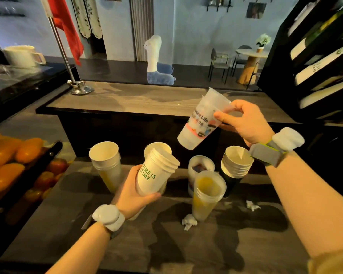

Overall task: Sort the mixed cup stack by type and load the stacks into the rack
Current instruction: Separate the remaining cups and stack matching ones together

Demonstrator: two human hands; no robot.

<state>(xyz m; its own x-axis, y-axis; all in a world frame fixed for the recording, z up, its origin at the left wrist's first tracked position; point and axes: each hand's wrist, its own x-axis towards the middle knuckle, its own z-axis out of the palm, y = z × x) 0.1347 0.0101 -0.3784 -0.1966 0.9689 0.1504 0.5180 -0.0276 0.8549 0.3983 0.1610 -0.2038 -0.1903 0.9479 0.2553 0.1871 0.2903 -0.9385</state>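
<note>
Cup stacks (208, 192) crowd the counter (107, 244) — near edge free; fruit (2, 153) left.

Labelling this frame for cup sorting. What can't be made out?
All head view:
1. Paper stack: left hand covers its base and the start of the print.
2. Frosted cup: print blurred; right hand covers part of its side.
3. Rear cup: lower half hidden behind the yellow cup.
4. Black rack: blurred and cut by the right edge; contents unreadable.
5. Fruit: cut by the left edge.
</note>
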